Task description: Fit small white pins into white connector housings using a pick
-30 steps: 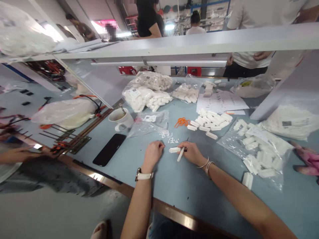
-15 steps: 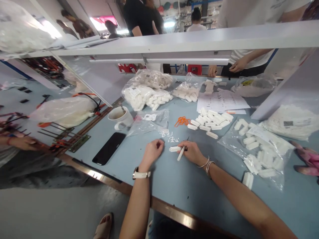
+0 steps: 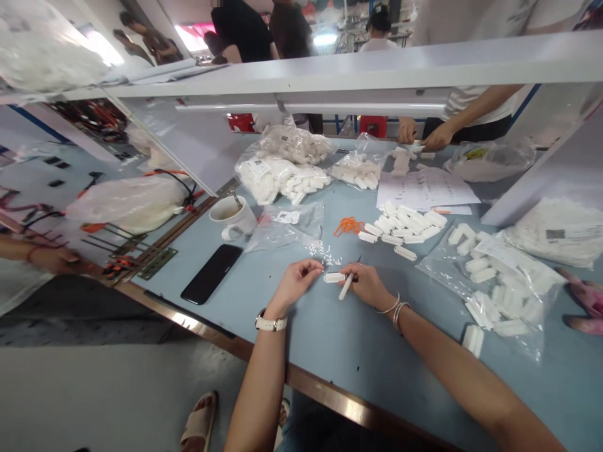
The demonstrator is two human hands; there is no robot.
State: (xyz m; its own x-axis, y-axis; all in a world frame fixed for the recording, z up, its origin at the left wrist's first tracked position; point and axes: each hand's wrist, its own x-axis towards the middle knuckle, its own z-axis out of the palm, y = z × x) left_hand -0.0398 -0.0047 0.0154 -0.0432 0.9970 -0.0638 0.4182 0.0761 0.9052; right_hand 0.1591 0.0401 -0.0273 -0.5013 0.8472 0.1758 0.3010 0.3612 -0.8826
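Observation:
My right hand (image 3: 365, 284) grips a slim white-handled tool (image 3: 347, 287) with a thin dark tip pointing away from me. The same fingers hold the right end of a white oblong plastic housing (image 3: 333, 277) just above or on the table; which, I cannot tell. My left hand (image 3: 298, 281) is closed in a pinch close to the housing's left end. Whatever those fingertips may hold is too small to make out. Just beyond both hands lie tiny white parts (image 3: 325, 254) in a loose scatter. Orange strips (image 3: 348, 226) and a pile of similar white housings (image 3: 400, 225) are farther back.
Left of my hands are a black phone (image 3: 211, 274) and a white mug (image 3: 232, 216). A plastic bag of housings (image 3: 499, 282) lies to the right. More filled bags (image 3: 282, 164) stand under the shelf (image 3: 330, 75). Co-workers' hands (image 3: 440, 135) work across the table.
My left hand has moved forward and right, its fingers now pinched near the housing's end. My right hand keeps the tool and housing. The co-worker's hands opposite have come together over small pieces.

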